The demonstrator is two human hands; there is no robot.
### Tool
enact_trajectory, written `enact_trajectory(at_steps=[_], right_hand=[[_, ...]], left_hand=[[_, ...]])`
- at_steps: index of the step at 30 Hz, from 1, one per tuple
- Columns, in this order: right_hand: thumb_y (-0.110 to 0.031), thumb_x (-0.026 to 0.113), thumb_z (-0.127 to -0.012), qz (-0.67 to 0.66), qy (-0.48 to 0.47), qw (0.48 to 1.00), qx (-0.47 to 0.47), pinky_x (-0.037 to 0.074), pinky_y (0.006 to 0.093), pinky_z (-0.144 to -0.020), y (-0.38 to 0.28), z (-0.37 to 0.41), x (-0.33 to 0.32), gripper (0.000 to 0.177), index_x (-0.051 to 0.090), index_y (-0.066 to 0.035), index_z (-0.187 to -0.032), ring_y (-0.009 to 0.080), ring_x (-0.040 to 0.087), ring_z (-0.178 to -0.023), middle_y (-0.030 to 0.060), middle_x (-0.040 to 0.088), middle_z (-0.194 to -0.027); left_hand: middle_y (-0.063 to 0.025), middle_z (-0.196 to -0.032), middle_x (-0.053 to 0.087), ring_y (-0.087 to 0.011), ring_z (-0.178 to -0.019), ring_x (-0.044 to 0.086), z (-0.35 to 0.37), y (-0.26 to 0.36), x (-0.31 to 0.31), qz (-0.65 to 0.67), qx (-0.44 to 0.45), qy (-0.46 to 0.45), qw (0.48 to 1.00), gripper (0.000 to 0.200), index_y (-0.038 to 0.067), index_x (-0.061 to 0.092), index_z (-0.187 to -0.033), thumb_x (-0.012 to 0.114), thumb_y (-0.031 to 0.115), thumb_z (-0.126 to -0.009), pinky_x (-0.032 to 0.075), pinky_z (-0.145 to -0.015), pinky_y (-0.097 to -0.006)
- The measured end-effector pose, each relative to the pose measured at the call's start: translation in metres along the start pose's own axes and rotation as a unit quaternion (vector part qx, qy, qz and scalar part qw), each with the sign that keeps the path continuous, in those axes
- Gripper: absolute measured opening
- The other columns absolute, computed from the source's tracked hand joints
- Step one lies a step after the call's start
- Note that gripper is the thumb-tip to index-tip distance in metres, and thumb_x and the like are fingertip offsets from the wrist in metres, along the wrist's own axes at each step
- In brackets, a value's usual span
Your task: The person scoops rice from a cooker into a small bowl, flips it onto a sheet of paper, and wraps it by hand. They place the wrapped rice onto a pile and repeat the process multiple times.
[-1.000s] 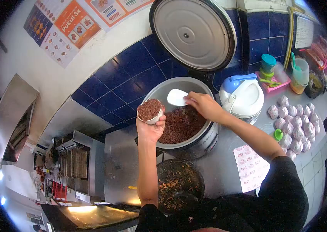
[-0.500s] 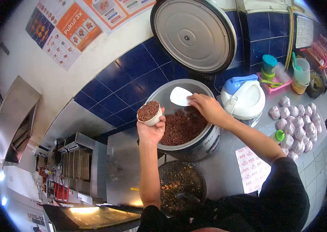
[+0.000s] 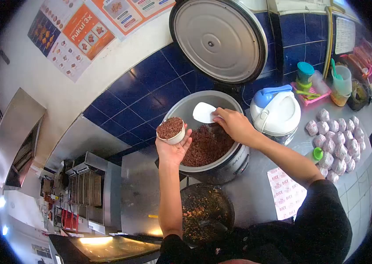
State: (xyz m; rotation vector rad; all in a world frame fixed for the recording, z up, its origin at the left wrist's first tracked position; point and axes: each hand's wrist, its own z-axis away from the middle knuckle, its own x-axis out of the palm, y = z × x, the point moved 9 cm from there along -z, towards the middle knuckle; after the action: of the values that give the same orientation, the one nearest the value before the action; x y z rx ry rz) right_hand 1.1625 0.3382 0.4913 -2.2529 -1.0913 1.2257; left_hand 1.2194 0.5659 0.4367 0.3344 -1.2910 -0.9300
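Note:
On my left hand [image 3: 173, 150] rests a small white bowl [image 3: 176, 137], heaped with reddish-brown rice [image 3: 170, 127], its fingers partly spread beneath it. My right hand [image 3: 234, 125] grips a white rice paddle [image 3: 204, 113], blade pointing left over the pot. Below both hands stands a large rice cooker [image 3: 225, 172] holding more reddish-brown rice [image 3: 208, 147]. Its round metal lid [image 3: 219, 42] is raised against the wall. The paddle and bowl are apart, with the bowl near the pot's left rim.
Right of the cooker stands a white rice warmer [image 3: 279, 115] with a blue handled item [image 3: 270, 94] on top. Several paper-wrapped portions [image 3: 339, 150], a green cup [image 3: 317, 154] and printed wrapping paper [image 3: 285, 193] lie farther right. A wide pan of food bits [image 3: 206, 213] is close to my body.
My left hand's fingers have opened slightly beneath the bowl, and the bowl's top has turned a little. The right hand and paddle have barely moved.

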Motion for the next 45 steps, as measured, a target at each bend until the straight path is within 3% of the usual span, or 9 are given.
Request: enact_trajectory(at_steps=[5,12,19,23,28,32,38,40,45], right_hand=[[-0.023,0.060,-0.101,-0.135,-0.019,0.991,-0.015,0.055,0.0487,-0.080,-0.009,-0.003,0.006,0.024,0.059,-0.003,-0.112,0.0411,0.069,-0.096,0.0205,0.072,-0.105],[-0.024,0.056,-0.102,0.066,-0.014,0.997,0.041,0.053,0.0532,-0.077,-0.004,0.001,0.002,0.023,0.058,-0.004,-0.113,0.0451,0.068,-0.090,0.0222,0.070,-0.097],[-0.025,0.055,-0.102,-0.034,-0.025,0.999,0.011,0.053,0.0546,-0.077,-0.029,0.016,-0.002,0.022,0.060,-0.004,-0.109,0.0461,0.067,-0.091,0.0234,0.070,-0.095],[-0.022,0.057,-0.102,-0.045,-0.110,0.992,0.041,0.053,0.0530,-0.078,-0.044,0.023,0.016,0.021,0.061,-0.002,-0.109,0.0453,0.067,-0.092,0.0234,0.070,-0.095],[-0.023,0.056,-0.102,0.130,-0.149,0.978,0.069,0.052,0.0529,-0.076,-0.047,0.020,0.029,0.022,0.061,-0.003,-0.111,0.0445,0.068,-0.090,0.0207,0.071,-0.102],[-0.023,0.055,-0.103,-0.007,-0.009,0.997,0.077,0.055,0.0460,-0.078,-0.029,0.003,0.008,0.022,0.062,-0.003,-0.110,0.0398,0.072,-0.091,0.0196,0.072,-0.103],[-0.021,0.057,-0.103,-0.264,-0.054,0.963,0.006,0.053,0.0404,-0.086,-0.062,-0.008,0.014,0.023,0.065,-0.003,-0.115,0.0338,0.071,-0.103,0.0197,0.072,-0.105],[-0.018,0.057,-0.104,-0.227,-0.100,0.968,-0.029,0.052,0.0389,-0.089,-0.068,0.000,0.036,0.024,0.064,0.001,-0.117,0.0318,0.071,-0.102,0.0188,0.071,-0.105],[-0.017,0.056,-0.104,-0.213,-0.053,0.975,-0.039,0.053,0.0403,-0.087,-0.066,-0.010,0.036,0.023,0.064,0.001,-0.116,0.0336,0.072,-0.098,0.0196,0.072,-0.100]], left_hand=[[-0.0172,-0.123,0.069,-0.0383,-0.106,0.071,-0.001,-0.004,-0.002,-0.019,-0.003,0.008,1.000,0.062,0.005,0.060,-0.133,0.034,0.051,-0.101,0.062,-0.077,-0.0471],[-0.0172,-0.126,0.067,-0.0389,-0.113,0.068,0.002,-0.005,0.001,-0.038,0.004,-0.002,0.999,0.062,0.006,0.059,-0.135,0.034,0.052,-0.101,0.060,-0.082,-0.0483],[-0.0032,-0.139,0.062,-0.0297,-0.141,0.047,0.002,0.006,-0.002,-0.005,0.098,0.086,0.991,0.058,0.018,0.057,-0.140,0.034,0.054,-0.101,0.005,-0.119,-0.0569],[-0.0048,-0.137,0.062,-0.0279,-0.136,0.051,0.006,0.006,0.006,0.012,0.125,0.095,0.988,0.063,0.020,0.055,-0.140,0.031,0.061,-0.099,-0.003,-0.121,-0.0540],[-0.0091,-0.134,0.062,-0.0327,-0.131,0.054,-0.006,0.016,-0.002,-0.021,0.208,0.047,0.977,0.057,0.013,0.057,-0.137,0.037,0.053,-0.101,0.024,-0.119,-0.0617],[-0.0096,-0.133,0.059,-0.0353,-0.129,0.055,0.021,0.014,0.013,0.074,0.192,0.071,0.976,0.056,0.010,0.055,-0.134,0.040,0.052,-0.100,0.043,-0.113,-0.0571],[-0.0094,-0.133,0.059,-0.0268,-0.120,0.058,0.017,0.012,0.003,0.044,0.208,0.132,0.968,0.051,0.015,0.057,-0.131,0.036,0.048,-0.099,0.053,-0.095,-0.0468],[-0.0105,-0.133,0.058,-0.0265,-0.120,0.058,0.007,0.018,0.023,-0.034,0.223,-0.034,0.974,0.051,0.014,0.056,-0.131,0.034,0.046,-0.099,0.053,-0.094,-0.0459],[-0.0112,-0.130,0.058,-0.0270,-0.115,0.060,0.018,0.004,0.015,-0.005,0.185,0.112,0.976,0.052,0.012,0.053,-0.133,0.033,0.046,-0.100,0.054,-0.090,-0.0467]])
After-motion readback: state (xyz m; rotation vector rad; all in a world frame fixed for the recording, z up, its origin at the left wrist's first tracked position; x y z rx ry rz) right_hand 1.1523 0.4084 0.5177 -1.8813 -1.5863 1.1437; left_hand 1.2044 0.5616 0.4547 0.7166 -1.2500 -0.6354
